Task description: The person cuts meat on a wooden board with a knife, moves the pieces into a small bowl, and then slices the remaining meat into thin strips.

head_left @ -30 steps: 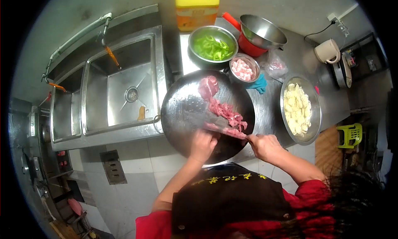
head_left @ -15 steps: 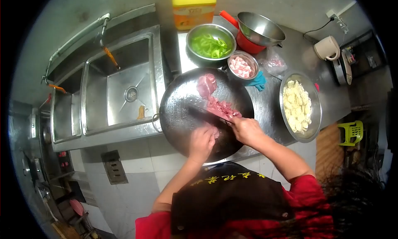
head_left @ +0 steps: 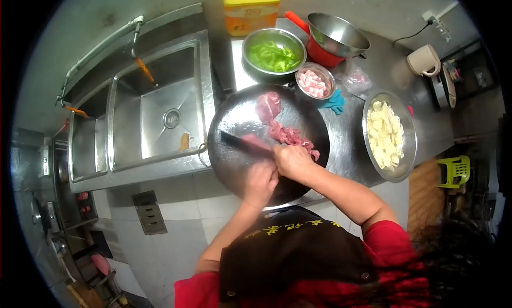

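Note:
My right hand (head_left: 292,161) is closed round the handle of a cleaver (head_left: 248,142), whose blade points left across the round dark chopping board (head_left: 229,113). Right beside it, my left hand (head_left: 260,181) rests on the board with fingers curled. The piece of meat under those fingers, seen a moment earlier, is now mostly hidden. Beyond the blade lie a strip of sliced raw meat (head_left: 292,137) and a larger lump of raw meat (head_left: 268,105).
Behind the board stand a bowl of green pepper pieces (head_left: 273,57), a small bowl of diced meat (head_left: 313,84) and a blue cloth (head_left: 334,102). A bowl of pale slices (head_left: 386,134) stands right; a steel sink (head_left: 154,113) lies left. A yellow jug (head_left: 252,12) stands behind.
My right hand and the cleaver have moved left and towards me, away from the sliced meat and close against my left hand. The slices now lie apart from the blade.

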Demonstrator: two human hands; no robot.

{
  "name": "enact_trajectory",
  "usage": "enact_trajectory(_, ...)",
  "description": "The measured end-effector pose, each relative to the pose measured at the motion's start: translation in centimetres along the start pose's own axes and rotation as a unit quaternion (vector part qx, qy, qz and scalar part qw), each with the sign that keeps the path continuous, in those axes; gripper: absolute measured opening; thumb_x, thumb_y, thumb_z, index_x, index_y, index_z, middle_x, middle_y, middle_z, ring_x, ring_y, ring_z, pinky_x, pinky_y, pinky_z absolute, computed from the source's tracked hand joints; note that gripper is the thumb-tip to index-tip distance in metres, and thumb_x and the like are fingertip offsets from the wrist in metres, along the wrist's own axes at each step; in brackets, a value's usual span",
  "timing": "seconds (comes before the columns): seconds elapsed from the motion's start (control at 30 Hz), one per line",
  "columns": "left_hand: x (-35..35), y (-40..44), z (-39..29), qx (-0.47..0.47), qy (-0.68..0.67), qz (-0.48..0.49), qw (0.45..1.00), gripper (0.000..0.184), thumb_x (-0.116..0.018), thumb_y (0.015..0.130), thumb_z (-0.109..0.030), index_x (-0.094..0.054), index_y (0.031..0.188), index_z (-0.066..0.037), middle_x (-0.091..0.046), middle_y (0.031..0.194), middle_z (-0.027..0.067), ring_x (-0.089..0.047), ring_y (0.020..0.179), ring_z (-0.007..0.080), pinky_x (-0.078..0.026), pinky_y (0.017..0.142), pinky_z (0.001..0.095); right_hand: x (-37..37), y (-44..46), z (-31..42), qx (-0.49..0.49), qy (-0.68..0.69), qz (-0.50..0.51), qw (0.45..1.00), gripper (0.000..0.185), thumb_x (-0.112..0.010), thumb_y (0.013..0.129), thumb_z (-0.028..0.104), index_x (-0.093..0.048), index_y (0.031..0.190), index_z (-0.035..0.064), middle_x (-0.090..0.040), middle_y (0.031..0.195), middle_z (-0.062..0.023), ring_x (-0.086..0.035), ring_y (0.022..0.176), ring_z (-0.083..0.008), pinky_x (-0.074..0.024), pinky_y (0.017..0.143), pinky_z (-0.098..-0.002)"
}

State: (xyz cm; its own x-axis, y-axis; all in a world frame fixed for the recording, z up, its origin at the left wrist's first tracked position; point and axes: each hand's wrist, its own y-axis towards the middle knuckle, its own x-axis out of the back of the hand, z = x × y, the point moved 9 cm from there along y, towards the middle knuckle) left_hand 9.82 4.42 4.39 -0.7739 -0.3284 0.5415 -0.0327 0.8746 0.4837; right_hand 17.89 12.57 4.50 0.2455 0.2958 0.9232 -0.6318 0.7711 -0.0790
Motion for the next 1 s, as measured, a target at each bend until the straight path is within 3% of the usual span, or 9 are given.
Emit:
enact_trajectory(0.13,0.5,-0.3,0.0,0.009,0.003,-0.034,0.999,0.024,-0.072,0.074,0.001,-0.066,0.097,-0.006,-0.063,0.095,0.0107,-0.061,0.087,0.0315,-0.049,0.079,0.04,4.5,-4.1,-1.4,-0.046,0.016,-0.004,0.999,0.012,-0.058,0.091,0.015,-0.062,0.097,0.0047,-0.066,0.075,-0.023,-0.066,0.07,-0.0424,-0.0523,0.063,-0.0532)
enact_trajectory(0.3,0.2,-0.1,0.2,0.009,0.023,-0.025,0.999,0.024,-0.072,0.075,0.0,-0.066,0.097,-0.006,-0.062,0.097,0.0105,-0.06,0.089,0.0315,-0.048,0.081,0.0404,5.3,-10.1,-4.4,-0.063,-0.032,0.099,0.993,0.019,-0.058,0.082,0.007,-0.059,0.1,0.0022,-0.068,0.076,-0.0205,-0.068,0.07,-0.0407,-0.054,0.062,-0.0508)
enact_trajectory(0.43,0.2,0.2,-0.2,0.002,0.022,-0.023,0.999,0.023,-0.072,0.075,-0.001,-0.066,0.097,-0.006,-0.061,0.098,0.0104,-0.059,0.092,0.0316,-0.048,0.082,0.0406,2.5,-9.8,-5.6,-0.124,-0.055,0.148,0.98,0.015,-0.06,0.088,0.013,-0.058,0.099,0.0029,-0.065,0.072,-0.0241,-0.066,0.069,-0.0435,-0.0517,0.063,-0.054)
enact_trajectory(0.53,0.0,0.0,-0.5,-0.005,0.028,-0.021,0.999,0.023,-0.071,0.076,-0.002,-0.066,0.098,-0.008,-0.062,0.099,0.0089,-0.059,0.091,0.0307,-0.048,0.081,0.0407,1.3,-5.2,-4.3,-0.096,-0.004,0.056,0.994,0.017,-0.061,0.088,0.014,-0.058,0.096,0.0002,-0.065,0.072,-0.0251,-0.066,0.072,-0.0457,-0.0524,0.067,-0.0547)
enact_trajectory(0.7,0.1,0.0,-0.1,0.014,0.022,-0.025,0.999,0.023,-0.069,0.079,-0.005,-0.065,0.101,-0.012,-0.065,0.1,0.0056,-0.059,0.089,0.0282,-0.046,0.078,0.0408,2.1,-2.9,-3.8,-0.101,0.02,0.04,0.994,0.018,-0.063,0.087,0.015,-0.059,0.095,-0.0007,-0.065,0.076,-0.0263,-0.065,0.075,-0.0466,-0.0532,0.069,-0.0542)
enact_trajectory(0.87,0.3,0.0,-0.3,0.012,0.033,-0.021,0.999,0.025,-0.069,0.078,-0.007,-0.066,0.102,-0.011,-0.065,0.104,0.0061,-0.06,0.091,0.0281,-0.046,0.08,0.0407,0.9,-7.6,-5.8,-0.141,0.009,0.16,0.977,0.023,-0.064,0.088,0.018,-0.059,0.098,-0.0025,-0.066,0.083,-0.0276,-0.066,0.081,-0.0458,-0.0529,0.074,-0.0539)
enact_trajectory(1.0,0.3,1.4,-1.0,-0.011,0.05,-0.016,0.999,0.026,-0.072,0.075,-0.008,-0.067,0.101,-0.008,-0.063,0.106,0.0083,-0.059,0.101,0.0296,-0.045,0.089,0.0411,1.6,-7.8,-5.7,-0.172,0.029,0.166,0.971,0.024,-0.063,0.086,0.019,-0.065,0.095,-0.0035,-0.068,0.087,-0.0271,-0.067,0.086,-0.044,-0.0533,0.08,-0.0516)
